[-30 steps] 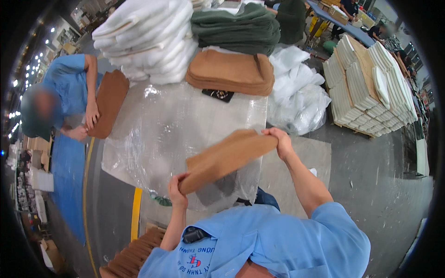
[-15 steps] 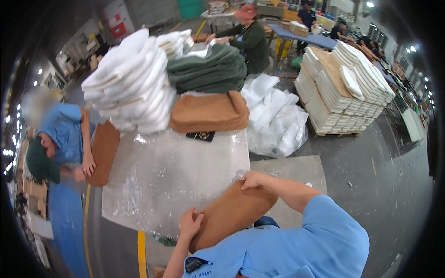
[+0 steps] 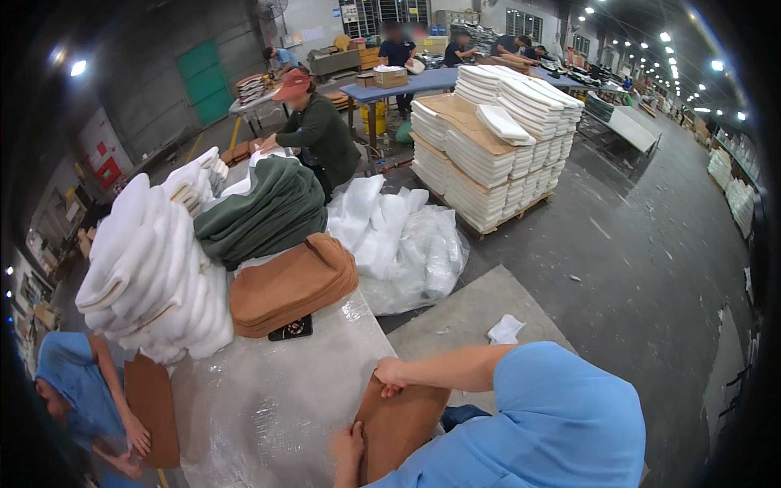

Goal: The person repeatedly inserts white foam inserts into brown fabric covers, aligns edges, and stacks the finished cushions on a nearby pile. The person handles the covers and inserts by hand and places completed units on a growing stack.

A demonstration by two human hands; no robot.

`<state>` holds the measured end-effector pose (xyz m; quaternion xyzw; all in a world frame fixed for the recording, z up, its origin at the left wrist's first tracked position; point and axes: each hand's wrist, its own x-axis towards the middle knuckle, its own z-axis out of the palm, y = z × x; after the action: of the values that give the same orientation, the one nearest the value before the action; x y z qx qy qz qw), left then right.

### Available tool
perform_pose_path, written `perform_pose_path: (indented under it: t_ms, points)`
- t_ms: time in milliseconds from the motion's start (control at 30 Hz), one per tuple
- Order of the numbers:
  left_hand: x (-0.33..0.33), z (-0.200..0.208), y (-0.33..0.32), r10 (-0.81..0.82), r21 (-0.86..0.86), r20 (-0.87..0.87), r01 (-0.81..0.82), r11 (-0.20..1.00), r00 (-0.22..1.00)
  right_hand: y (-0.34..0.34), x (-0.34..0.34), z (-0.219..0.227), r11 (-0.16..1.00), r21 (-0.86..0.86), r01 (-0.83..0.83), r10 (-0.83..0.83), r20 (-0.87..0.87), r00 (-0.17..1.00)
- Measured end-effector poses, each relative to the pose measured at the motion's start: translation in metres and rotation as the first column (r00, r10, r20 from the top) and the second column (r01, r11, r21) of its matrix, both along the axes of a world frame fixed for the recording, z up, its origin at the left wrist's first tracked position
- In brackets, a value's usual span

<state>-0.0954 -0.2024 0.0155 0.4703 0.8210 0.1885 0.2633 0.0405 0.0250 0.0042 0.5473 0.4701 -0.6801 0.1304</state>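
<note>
Item: brown cover, lower centre, gripped by my left hand and right hand (slick plastic-wrapped surface; may slide).

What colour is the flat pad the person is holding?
The pad is brown, held by both hands; the head view shows it.

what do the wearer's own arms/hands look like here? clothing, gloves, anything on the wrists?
Both hands, left hand and right hand, are bare: no gloves. The right forearm is bare up to a short light-blue sleeve of a plain shirt. No watch or band shows on the right wrist; the left wrist is cut off at the frame edge.
</note>
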Motion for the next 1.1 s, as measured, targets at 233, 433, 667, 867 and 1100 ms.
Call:
perform_pose_path:
  t_ms: [233,433,667,867,1100]
  points:
    - [0.001,-0.028,-0.019,0.155,0.136,-0.151,-0.135,0.982,0.976,-0.031,-0.010,0.010,0.942,0.335,0.011,-0.020,0.025,0.999]
    - [0.010,-0.034,-0.005,0.186,0.072,-0.154,-0.177,0.982,0.970,-0.034,0.002,-0.008,0.835,0.550,-0.020,0.031,-0.011,0.999]
    - [-0.016,-0.021,-0.022,0.078,0.145,-0.014,-0.075,0.987,0.997,-0.030,-0.001,0.013,0.862,0.506,0.003,0.062,-0.112,0.992]
    - [-0.017,-0.023,-0.055,0.155,0.019,-0.073,-0.154,0.988,0.985,-0.034,0.000,0.012,0.861,0.507,-0.031,0.071,-0.059,0.996]
    - [-0.005,-0.037,-0.053,0.275,0.165,-0.193,-0.245,0.955,0.942,-0.041,0.004,0.010,0.765,0.643,-0.039,0.110,-0.072,0.991]
